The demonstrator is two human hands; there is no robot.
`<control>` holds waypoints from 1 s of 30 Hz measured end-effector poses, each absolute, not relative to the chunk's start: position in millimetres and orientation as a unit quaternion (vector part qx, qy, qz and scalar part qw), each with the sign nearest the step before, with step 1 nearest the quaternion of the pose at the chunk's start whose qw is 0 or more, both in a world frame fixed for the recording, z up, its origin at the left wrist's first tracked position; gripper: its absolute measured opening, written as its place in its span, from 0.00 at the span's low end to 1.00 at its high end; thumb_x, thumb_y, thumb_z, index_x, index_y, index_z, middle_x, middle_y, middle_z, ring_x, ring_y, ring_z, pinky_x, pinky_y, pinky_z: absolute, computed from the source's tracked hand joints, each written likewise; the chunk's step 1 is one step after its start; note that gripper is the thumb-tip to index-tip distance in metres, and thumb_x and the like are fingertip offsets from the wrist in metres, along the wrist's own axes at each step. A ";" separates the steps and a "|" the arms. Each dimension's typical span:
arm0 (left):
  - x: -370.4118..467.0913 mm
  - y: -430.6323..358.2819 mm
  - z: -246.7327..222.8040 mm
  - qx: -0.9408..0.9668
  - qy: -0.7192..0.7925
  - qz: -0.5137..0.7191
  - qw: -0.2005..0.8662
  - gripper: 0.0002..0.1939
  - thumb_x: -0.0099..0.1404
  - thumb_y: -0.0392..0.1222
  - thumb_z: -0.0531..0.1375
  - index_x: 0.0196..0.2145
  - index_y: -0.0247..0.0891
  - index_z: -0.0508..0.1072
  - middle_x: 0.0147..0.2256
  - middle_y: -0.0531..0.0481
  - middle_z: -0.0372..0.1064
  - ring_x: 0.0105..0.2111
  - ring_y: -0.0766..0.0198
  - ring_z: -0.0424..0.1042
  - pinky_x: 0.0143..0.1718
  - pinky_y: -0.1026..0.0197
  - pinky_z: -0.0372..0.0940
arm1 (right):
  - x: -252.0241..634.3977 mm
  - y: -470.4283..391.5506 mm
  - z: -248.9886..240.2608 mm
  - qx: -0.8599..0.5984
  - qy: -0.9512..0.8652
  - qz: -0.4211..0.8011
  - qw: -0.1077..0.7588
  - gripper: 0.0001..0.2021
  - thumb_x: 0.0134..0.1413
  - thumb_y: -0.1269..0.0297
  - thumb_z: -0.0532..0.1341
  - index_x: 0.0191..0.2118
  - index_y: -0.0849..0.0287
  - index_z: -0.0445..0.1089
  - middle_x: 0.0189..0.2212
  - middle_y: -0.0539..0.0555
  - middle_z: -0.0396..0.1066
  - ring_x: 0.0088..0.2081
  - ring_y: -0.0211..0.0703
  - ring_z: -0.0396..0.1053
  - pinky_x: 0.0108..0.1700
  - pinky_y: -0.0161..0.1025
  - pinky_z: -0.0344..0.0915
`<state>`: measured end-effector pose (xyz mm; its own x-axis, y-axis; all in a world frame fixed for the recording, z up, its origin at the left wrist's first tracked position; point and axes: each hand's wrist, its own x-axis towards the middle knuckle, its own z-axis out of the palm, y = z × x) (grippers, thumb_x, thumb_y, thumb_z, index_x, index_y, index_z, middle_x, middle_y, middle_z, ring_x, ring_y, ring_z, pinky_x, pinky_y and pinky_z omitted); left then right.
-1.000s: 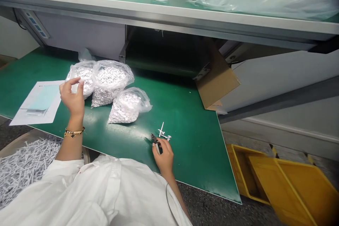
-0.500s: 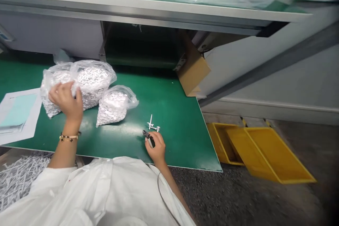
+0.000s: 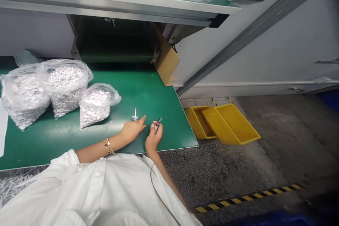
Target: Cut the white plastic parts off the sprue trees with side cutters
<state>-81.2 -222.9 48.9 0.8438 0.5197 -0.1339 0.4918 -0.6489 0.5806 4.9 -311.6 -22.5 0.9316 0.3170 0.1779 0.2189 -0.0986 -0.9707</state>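
Observation:
My right hand [image 3: 153,139] is closed around a pair of side cutters [image 3: 158,123], their jaws pointing up and to the right. My left hand [image 3: 132,130] lies low over the green table, its visible fingers apart and reaching right. Just beyond its knuckles is a small white plastic piece [image 3: 135,114] with a thin upright stem; the hand covers its lower part, and whether they touch I cannot tell. To the left stand clear bags of small white parts: a small bag [image 3: 95,107], a larger bag [image 3: 66,88] and another bag [image 3: 25,95] at the far left.
A shelf edge [image 3: 119,5] crosses above the green table [image 3: 169,113]. Under it is a dark belt [image 3: 113,42], with a cardboard piece [image 3: 167,63] at its right. Yellow bins [image 3: 235,123] sit on the floor beyond the table's right edge.
My left hand has left the bags and come right, to the white plastic piece. The right hand with the cutters has moved away from that piece. My view has turned right.

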 end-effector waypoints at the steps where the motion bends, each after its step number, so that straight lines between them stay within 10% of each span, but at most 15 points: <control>1: -75.9 -223.3 48.0 0.912 0.281 0.010 0.299 0.24 0.68 0.43 0.51 0.60 0.35 0.60 0.37 0.33 0.73 0.35 0.50 0.74 0.36 0.57 0.62 | 4.8 -311.2 -22.3 -0.737 -0.187 0.040 0.649 0.14 0.56 0.54 0.54 0.41 0.60 0.64 0.38 0.56 0.68 0.40 0.42 0.67 0.44 0.40 0.64; 7: -75.5 -215.9 35.0 0.928 0.276 0.015 0.251 0.15 0.69 0.44 0.49 0.45 0.33 0.71 0.38 0.36 0.72 0.35 0.54 0.74 0.35 0.59 0.64 | 2.9 -311.6 -22.5 -0.732 -0.212 0.049 0.646 0.14 0.57 0.55 0.54 0.41 0.59 0.65 0.37 0.55 0.69 0.40 0.41 0.67 0.45 0.40 0.63; 19: -137.7 -195.6 5.2 0.514 0.391 0.312 0.697 0.20 0.57 0.49 0.63 0.44 0.35 0.71 0.34 0.46 0.74 0.35 0.60 0.75 0.42 0.56 0.69 | -3.3 -305.2 -8.9 -0.753 -0.397 0.051 0.522 0.08 0.54 0.65 0.55 0.40 0.58 0.67 0.34 0.53 0.66 0.33 0.39 0.64 0.37 0.37 0.63; 30: -137.6 -210.8 5.5 0.333 0.440 0.384 0.740 0.19 0.45 0.48 0.70 0.32 0.34 0.76 0.29 0.51 0.73 0.29 0.67 0.72 0.36 0.62 0.66 | -8.6 -302.6 -9.7 -0.727 -0.565 0.077 0.382 0.09 0.52 0.66 0.58 0.40 0.56 0.70 0.36 0.53 0.69 0.39 0.44 0.65 0.44 0.41 0.61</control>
<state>-137.6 -210.8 5.5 0.3180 0.8617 -0.3954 -0.2750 0.4829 0.8314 -8.6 -302.6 -9.7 0.3501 0.8807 0.3191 0.7627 -0.0703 -0.6429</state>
